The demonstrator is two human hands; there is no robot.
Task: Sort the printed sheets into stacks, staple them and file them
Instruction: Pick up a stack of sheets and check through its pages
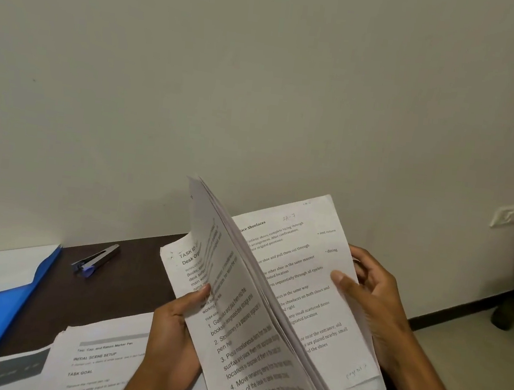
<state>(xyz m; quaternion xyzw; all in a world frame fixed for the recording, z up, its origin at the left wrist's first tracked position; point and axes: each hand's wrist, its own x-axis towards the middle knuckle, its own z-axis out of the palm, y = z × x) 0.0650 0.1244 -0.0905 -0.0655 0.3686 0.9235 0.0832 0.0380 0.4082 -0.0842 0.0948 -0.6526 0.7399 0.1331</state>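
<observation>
Both hands hold a bundle of printed sheets (270, 318) raised above the counter (129, 289) in the lower centre of the frame. Left hand (174, 329) grasps the near-left edge of the bundle, thumb on the printed face and fingers curled behind it. Right hand (371, 301) grasps the right-hand sheet, thumb pressed on the face, fingers curled behind the edge. Bundle is parted like a book: left portion stands steeply tilted, right sheet lies open and flatter, headed with text ending "Shoelaces". Behind the raised left portion, one further sheet shows a heading beginning "TASK ID". More printed sheets (98, 366) lie flat on the dark counter at lower left, beside the left wrist, one headed "INITIAL SCENE SETUP". Blue folder (24, 290) lies at the left edge with white paper on it. Stapler (96, 260), grey with a blue end, lies on the counter just right of the folder, apart from the sheets. Plain wall (262, 83) fills the upper frame.
</observation>
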